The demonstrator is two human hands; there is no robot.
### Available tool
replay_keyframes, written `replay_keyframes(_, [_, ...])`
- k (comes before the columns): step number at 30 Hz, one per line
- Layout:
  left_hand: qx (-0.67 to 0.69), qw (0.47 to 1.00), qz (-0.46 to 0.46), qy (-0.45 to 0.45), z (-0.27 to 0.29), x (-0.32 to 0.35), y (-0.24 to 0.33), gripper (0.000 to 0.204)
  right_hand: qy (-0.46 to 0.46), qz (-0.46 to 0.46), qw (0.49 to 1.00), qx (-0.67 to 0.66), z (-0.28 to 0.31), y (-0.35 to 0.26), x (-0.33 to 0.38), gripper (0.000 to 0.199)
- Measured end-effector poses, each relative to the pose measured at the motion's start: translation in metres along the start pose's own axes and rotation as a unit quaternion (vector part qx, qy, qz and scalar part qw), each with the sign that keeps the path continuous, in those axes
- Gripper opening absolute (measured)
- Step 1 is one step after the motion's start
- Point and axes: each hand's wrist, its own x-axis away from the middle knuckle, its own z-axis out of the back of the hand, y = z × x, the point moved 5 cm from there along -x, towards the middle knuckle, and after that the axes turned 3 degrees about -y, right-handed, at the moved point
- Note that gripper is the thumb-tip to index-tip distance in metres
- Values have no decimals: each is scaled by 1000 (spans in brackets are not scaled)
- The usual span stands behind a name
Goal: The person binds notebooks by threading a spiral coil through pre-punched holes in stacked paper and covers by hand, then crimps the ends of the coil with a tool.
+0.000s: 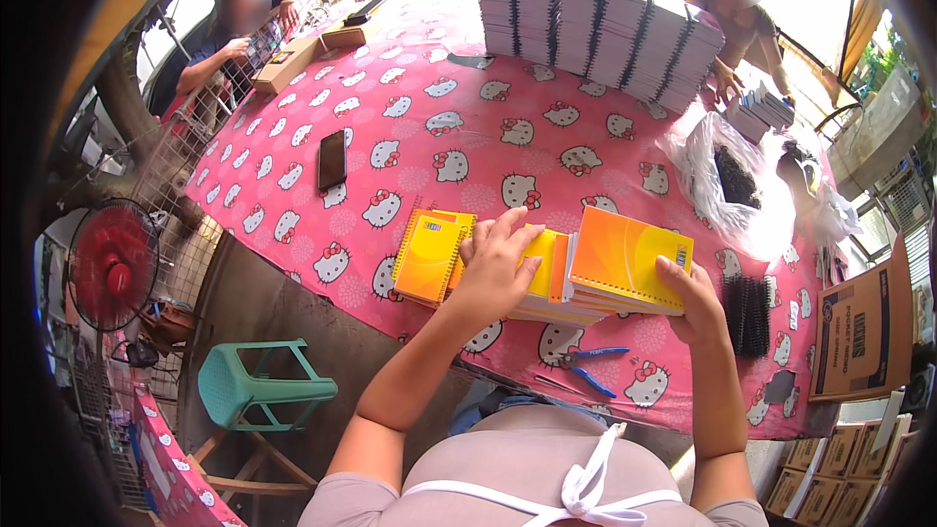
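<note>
My right hand (695, 301) grips the right end of an orange-and-yellow spiral notebook (625, 256), thumb on its cover and the other fingers mostly hidden. This notebook tops a thick pile of notebooks (561, 310) near the table's front edge. My left hand (500, 268) rests with fingers spread over more yellow notebooks just left of it, holding nothing that I can see. Left of that hand lies a smaller stack of spiral notebooks (429, 256). Blue-handled pliers (593, 379) lie on the table in front of the pile.
Black binding coils (748, 317) lie to the right, below a plastic bag (717, 171). Tall stacks of spiral-bound books (586, 29) stand at the back. A phone (332, 160) lies on the pink tablecloth (420, 98). Two people are across the table. A green stool (259, 385) stands at left.
</note>
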Motion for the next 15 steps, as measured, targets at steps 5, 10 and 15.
replay_keyframes(5, [42,999,27,15,-4,1,-16,37,2,33,999,2,19,-7,11,45])
replay_keyframes(10, [328,942,-39,64,10,-4,-2,64,-8,184,983,-16,-9,-45,32,47])
replay_keyframes(15, [388,910,-138,40,36,-7,49,105,-35,275,958,72,-37,-21,4,76])
